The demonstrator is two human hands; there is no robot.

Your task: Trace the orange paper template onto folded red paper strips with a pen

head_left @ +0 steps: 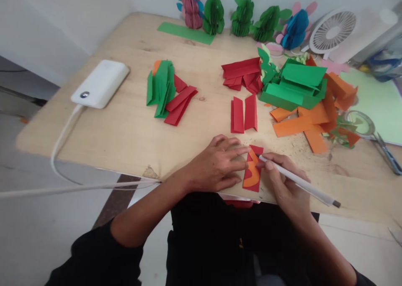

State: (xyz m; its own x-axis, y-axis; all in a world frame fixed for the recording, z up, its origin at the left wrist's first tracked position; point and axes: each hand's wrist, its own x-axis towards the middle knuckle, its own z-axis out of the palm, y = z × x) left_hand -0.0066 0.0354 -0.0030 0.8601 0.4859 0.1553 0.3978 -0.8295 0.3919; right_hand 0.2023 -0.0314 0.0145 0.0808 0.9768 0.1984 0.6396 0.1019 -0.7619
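A curvy orange paper cutout (253, 178) lies on top of a red paper strip (256, 188) at the table's front edge. My left hand (221, 162) rests flat with fingers spread, its fingertips touching the left side of the cutout and strip. In my right hand (287, 185) is a white pen (301, 181), pinched between thumb and fingers. The pen's dark tip meets the paper beside the cutout's upper right edge. Just beyond the hands stand two folded red papers (244, 114).
Folded green papers (161, 87) and a white power bank (100, 84) with a cable sit left. Red pieces (241, 73), green papers (295, 85), orange strips (317, 120) and scissors (385, 150) are right. Paper figures (213, 16) and a fan (333, 31) line the wall.
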